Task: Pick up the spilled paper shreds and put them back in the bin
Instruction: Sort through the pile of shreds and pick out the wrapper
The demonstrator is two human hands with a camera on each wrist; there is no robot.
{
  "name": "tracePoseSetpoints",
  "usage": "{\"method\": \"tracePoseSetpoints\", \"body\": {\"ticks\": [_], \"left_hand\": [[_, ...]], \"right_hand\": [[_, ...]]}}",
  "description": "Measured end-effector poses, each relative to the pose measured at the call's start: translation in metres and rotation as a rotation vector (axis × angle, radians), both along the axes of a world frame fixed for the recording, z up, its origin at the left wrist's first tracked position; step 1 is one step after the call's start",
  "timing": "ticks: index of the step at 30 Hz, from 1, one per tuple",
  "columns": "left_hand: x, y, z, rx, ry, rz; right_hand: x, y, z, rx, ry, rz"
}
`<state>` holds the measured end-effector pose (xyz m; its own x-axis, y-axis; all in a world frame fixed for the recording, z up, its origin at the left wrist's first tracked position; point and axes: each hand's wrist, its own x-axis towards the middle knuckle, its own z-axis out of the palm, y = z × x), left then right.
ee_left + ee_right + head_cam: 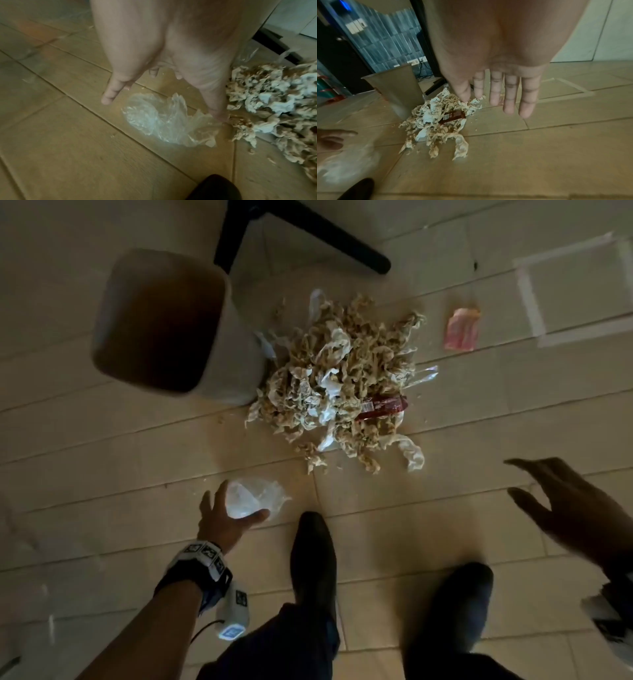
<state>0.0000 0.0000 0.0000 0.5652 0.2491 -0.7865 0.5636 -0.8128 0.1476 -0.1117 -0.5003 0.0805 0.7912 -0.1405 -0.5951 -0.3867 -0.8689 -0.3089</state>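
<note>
Head view: my left hand (227, 517), spread, seemingly above the plastic (255, 498) near the shreds (337, 381); right hand (561, 505) spread. I should scoop from underneath.

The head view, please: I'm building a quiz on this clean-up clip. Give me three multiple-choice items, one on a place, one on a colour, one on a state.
1. Where is the paper shred pile?
A in the bin
B on the floor beside the bin
C on a chair

2. The wrapper in the pile is:
A red-brown
B blue
C green

3. The left hand is:
A gripping shreds
B open over a clear plastic bag
C inside the bin

B: shreds lie beside the upright bin.
A: it is dark red.
B: fingers spread above the bag.
</note>
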Motion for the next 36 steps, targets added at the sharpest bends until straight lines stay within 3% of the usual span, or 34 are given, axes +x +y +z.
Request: {"method": "tracePoseSetpoints", "body": {"ticks": [5, 12, 17, 22, 25, 29, 32, 36], "left_hand": [[-0.008, -0.004, -0.065, 0.012, -0.016, 0.030], [-0.016, -0.021, -0.119, 0.147, -0.324, -0.227], [0.007, -0.054, -0.105, 0.012, -0.513, -0.231], [0.042, -0.117, -0.053, -0.416, -0.743, -0.306], [0.066, -0.165, -0.019, -0.613, -0.855, -0.339], [0.088, -0.226, 0.016, -0.727, -0.956, -0.267], [0.089, -0.254, 0.025, -0.840, -1.037, -0.401], [0.077, -0.278, 0.023, -0.953, -0.992, -0.489]], "right_hand": [[0.036, -0.002, -0.042, 0.007, -0.066, 0.037], [0.082, -0.010, -0.062, 0.017, -0.172, 0.112], [0.107, -0.005, -0.050, -0.025, -0.228, 0.285], [0.139, 0.008, -0.021, -0.019, -0.243, 0.383], [0.161, 0.029, -0.007, 0.152, -0.295, 0.242], [0.164, 0.071, -0.010, 0.547, -0.363, -0.063], [0.148, 0.092, -0.017, 0.751, -0.297, -0.139], [0.134, 0.091, -0.020, 1.016, -0.278, -0.377]]}}
